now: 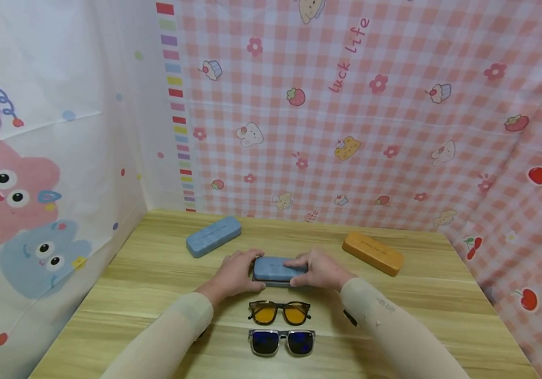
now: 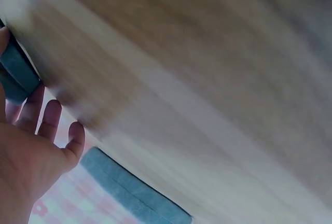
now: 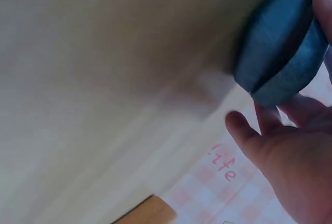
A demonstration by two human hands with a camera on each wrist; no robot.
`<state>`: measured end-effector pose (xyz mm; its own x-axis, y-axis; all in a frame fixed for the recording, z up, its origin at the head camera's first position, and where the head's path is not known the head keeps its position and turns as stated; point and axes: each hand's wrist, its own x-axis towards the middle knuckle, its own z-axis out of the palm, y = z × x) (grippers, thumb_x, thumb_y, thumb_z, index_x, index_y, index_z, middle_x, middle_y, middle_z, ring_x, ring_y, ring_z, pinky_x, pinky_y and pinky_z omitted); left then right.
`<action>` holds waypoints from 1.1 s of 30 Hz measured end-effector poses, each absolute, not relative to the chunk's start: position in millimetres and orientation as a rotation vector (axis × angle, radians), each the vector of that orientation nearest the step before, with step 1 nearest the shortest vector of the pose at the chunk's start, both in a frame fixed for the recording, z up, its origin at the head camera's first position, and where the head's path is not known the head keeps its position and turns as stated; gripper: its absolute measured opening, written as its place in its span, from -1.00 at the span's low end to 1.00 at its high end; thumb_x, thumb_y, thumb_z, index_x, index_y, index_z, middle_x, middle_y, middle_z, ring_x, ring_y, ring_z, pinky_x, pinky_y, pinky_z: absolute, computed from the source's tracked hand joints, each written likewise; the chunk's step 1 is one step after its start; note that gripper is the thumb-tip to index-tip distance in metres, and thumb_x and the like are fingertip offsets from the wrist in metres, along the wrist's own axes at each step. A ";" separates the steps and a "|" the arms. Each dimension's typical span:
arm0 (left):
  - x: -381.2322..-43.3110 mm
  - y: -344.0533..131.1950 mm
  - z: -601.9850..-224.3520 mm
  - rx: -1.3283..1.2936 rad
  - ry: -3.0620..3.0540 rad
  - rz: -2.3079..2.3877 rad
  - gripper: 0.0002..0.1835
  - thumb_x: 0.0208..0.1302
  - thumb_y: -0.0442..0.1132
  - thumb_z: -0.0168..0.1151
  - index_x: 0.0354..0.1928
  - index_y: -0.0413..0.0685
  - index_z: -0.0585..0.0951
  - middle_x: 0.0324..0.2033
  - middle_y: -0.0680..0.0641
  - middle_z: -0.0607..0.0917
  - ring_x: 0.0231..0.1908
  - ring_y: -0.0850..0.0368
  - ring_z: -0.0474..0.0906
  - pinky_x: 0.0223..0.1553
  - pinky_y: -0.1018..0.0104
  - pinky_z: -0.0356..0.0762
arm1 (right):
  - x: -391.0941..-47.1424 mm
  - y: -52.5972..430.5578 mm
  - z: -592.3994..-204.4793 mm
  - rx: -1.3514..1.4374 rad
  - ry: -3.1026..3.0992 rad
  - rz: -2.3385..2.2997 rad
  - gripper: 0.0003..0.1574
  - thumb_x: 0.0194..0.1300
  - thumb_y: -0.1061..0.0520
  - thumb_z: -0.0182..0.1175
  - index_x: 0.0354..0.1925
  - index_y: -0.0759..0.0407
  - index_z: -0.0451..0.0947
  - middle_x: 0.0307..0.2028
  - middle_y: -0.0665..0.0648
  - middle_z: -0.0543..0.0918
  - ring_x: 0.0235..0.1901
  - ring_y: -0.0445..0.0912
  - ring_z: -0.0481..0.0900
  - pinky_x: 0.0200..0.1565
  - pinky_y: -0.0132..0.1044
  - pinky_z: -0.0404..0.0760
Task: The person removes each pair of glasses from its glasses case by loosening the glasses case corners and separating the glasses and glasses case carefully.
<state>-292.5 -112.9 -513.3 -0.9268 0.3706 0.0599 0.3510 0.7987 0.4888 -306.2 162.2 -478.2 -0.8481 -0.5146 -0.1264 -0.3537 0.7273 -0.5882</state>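
Both hands are at a blue glasses case point(image 1: 274, 269) in the middle of the table. My left hand point(image 1: 238, 272) grips its left end, thumb in front and fingers behind. My right hand point(image 1: 320, 269) grips the right end, with the thumb at the front edge and a finger over the lid. In the right wrist view a dark gap runs between the lid and base of the case point(image 3: 280, 42); its inside is hidden. Nearer me lie glasses with orange lenses point(image 1: 279, 312), folded beneath the rims, and below them sunglasses with dark blue lenses point(image 1: 282, 342).
A second blue glasses case point(image 1: 214, 237) lies at the back left, also seen as a blue case point(image 2: 136, 189) in the left wrist view. An orange glasses case point(image 1: 373, 253) lies at the back right. Patterned cloth point(image 1: 318, 131) hangs behind the wooden table point(image 1: 133, 273).
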 end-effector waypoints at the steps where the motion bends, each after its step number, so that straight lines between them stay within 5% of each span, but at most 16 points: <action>1: -292.3 -112.9 -512.9 0.597 2.947 0.783 -0.14 0.12 0.10 0.67 0.44 0.07 0.54 0.24 -0.08 0.72 0.26 -0.16 0.58 0.39 -0.17 0.41 | -304.7 161.6 -480.2 -0.698 2.671 -0.804 -0.33 0.27 -0.10 0.57 0.33 -0.26 0.67 0.39 0.23 0.64 0.31 0.08 0.63 0.31 0.05 0.63; 9: -293.1 -112.8 -513.5 0.618 2.962 0.759 -0.18 0.12 0.11 0.67 0.40 0.07 0.57 0.20 -0.06 0.73 0.20 -0.13 0.59 0.34 -0.14 0.43 | -296.0 161.8 -487.9 -0.819 2.813 -0.666 -0.29 0.24 -0.14 0.58 0.34 -0.25 0.66 0.36 0.28 0.63 0.22 0.12 0.65 0.25 0.07 0.67; 18: -293.1 -112.8 -513.9 0.623 2.947 0.758 -0.18 0.14 0.11 0.66 0.41 0.06 0.57 0.24 -0.07 0.72 0.22 -0.13 0.58 0.35 -0.16 0.43 | -286.2 165.8 -492.3 -0.947 2.902 -0.512 -0.29 0.35 -0.20 0.48 0.41 -0.22 0.60 0.46 0.36 0.52 0.38 0.32 0.52 0.39 0.27 0.52; 33: -292.5 -114.2 -515.4 0.760 2.957 0.674 -0.17 0.25 0.15 0.56 0.50 0.05 0.50 0.41 -0.09 0.62 0.42 -0.18 0.51 0.46 -0.26 0.40 | -277.6 161.9 -492.7 -1.010 3.017 -0.328 -0.30 0.36 -0.20 0.47 0.42 -0.24 0.60 0.47 0.26 0.54 0.37 0.22 0.56 0.45 0.27 0.47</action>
